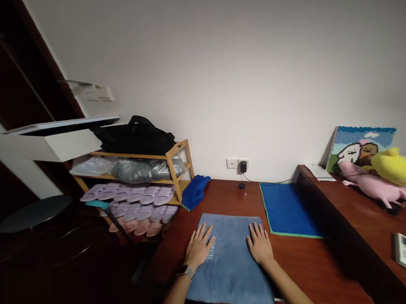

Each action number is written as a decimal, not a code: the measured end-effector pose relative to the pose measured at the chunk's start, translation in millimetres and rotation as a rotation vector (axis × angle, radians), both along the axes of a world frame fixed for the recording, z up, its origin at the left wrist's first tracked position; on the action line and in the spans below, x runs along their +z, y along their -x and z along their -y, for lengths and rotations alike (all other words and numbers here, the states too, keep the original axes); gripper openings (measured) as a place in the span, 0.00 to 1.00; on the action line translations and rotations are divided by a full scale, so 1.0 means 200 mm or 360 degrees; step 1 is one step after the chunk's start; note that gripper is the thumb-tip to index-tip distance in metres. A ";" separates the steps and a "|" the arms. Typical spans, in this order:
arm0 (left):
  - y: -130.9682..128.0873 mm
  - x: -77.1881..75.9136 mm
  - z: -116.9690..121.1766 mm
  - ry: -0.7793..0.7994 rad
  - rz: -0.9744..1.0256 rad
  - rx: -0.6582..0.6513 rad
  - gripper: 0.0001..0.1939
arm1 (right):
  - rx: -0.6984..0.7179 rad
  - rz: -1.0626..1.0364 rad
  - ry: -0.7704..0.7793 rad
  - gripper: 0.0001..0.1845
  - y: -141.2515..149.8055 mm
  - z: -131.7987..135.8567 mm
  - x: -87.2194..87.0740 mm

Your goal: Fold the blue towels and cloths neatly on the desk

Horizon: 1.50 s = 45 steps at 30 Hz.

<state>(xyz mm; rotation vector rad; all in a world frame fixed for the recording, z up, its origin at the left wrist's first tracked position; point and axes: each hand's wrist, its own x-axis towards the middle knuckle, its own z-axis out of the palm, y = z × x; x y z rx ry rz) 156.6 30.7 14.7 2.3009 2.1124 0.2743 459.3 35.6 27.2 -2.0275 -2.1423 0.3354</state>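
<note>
A grey-blue towel [230, 260] lies spread flat on the dark red wooden table [302, 264] in front of me. My left hand [199, 247] rests flat on the towel's left part, fingers stretched out and apart, with a watch on its wrist. My right hand [260, 244] lies flat on the towel's upper right part, fingers also spread. Neither hand holds anything.
A bright blue cloth with green edging [286, 209] lies flat further back on the right. A bunched blue cloth [194, 192] hangs at the table's left edge by a wooden shoe rack [177, 169] with several lilac slippers. Plush toys [383, 182] sit on a raised shelf at right.
</note>
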 end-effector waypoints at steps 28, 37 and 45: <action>-0.72 -0.05 -0.32 -0.0038 0.0142 -0.0405 0.31 | -0.0069 0.0005 0.0000 0.37 -0.02 -0.27 -0.02; 0.05 -0.05 -0.44 -0.0083 -0.0036 -0.0006 0.33 | -0.0103 -0.0011 -0.0017 0.37 -0.02 -0.29 -0.05; 0.08 -0.04 -0.53 -0.0034 -0.0048 0.0158 0.40 | -0.0118 0.0081 0.0061 0.38 0.00 -0.33 -0.02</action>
